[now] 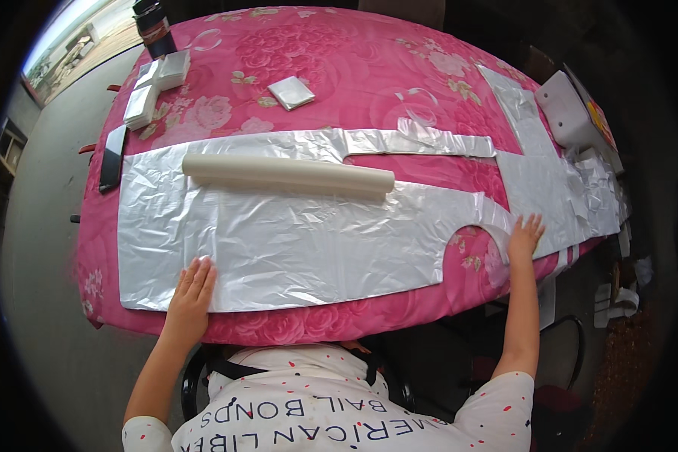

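Note:
A silvery-white plastic sheet (309, 248), shaped like an apron with a curved cutout and straps at its right end, lies spread over the table. My left hand (191, 295) rests flat on its near edge toward the left, fingers stretched out. My right hand (525, 238), fingers spread, lies where the near strap meets a second silvery plastic sheet (531, 184) at the right. Neither hand holds anything. Across the upper left part of the apron-shaped sheet lies a long off-white tube (286, 175).
A pink floral cloth (294, 45) covers the table. One folded plastic packet (291, 93) lies at the far middle. Along the left are a phone (112, 158), stacked packets (141, 105) and a dark bottle (155, 30). A white box (565, 111) and crumpled plastic (597, 192) sit at the right.

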Demonstrator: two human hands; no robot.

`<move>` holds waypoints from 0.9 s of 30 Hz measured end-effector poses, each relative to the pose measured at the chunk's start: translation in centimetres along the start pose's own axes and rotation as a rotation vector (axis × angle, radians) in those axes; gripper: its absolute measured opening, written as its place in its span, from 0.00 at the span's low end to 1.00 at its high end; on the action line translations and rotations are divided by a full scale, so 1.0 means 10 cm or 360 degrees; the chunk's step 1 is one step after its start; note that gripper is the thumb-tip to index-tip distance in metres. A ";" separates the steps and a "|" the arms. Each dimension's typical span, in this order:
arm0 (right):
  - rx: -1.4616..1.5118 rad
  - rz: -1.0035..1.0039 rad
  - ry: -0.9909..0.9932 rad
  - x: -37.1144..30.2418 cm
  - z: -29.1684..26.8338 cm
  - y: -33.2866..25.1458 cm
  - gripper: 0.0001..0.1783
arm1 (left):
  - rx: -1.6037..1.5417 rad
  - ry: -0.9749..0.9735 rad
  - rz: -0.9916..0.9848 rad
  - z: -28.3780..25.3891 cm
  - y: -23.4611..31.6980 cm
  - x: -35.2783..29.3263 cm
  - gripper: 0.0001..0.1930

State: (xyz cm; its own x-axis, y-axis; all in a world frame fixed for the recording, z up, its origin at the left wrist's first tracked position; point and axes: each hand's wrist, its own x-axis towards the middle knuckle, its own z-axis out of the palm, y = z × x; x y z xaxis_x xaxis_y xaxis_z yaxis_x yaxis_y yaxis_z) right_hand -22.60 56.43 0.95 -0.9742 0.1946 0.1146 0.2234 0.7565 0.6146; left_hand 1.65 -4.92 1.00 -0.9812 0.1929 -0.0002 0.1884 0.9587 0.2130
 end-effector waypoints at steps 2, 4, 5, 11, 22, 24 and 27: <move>0.0041 0.0003 -0.0309 -0.06 -0.59 -0.13 0.29 | -0.0051 -0.0161 -0.0011 -0.25 0.07 -0.01 0.28; 0.0251 -0.0270 -0.0308 -0.28 -1.25 -0.40 0.31 | -0.0246 -0.0272 0.0022 -0.44 0.06 0.04 0.30; 0.0520 -0.0468 -0.0100 -0.34 -1.34 -0.55 0.33 | -0.0412 -0.0298 0.0061 -0.51 0.02 0.09 0.31; 0.1539 -0.1444 0.0513 -0.73 -2.29 -2.07 0.34 | -0.0207 -0.0002 -0.0069 -0.42 -0.37 0.10 0.34; 0.1572 -0.1888 0.0040 -1.79 -2.95 -2.80 0.40 | 0.0137 0.0259 -0.0430 -0.10 -0.81 -0.03 0.40; 0.1573 -0.1878 0.0001 -2.22 -2.95 -2.92 0.41 | 0.0164 0.0303 -0.0396 -0.03 -0.85 -0.05 0.40; 0.1554 -0.1680 0.0036 -2.23 -2.86 -2.83 0.41 | 0.0180 0.0310 -0.0370 -0.05 -0.87 -0.06 0.40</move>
State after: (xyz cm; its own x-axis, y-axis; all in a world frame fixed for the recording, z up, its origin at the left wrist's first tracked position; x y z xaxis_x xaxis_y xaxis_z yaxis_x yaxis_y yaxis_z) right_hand -8.13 12.80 3.31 -0.6936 -0.7197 -0.0308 -0.6665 0.6574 -0.3516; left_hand 0.58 -13.51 -0.42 -0.9859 -0.0670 0.1535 -0.0488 0.9917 0.1191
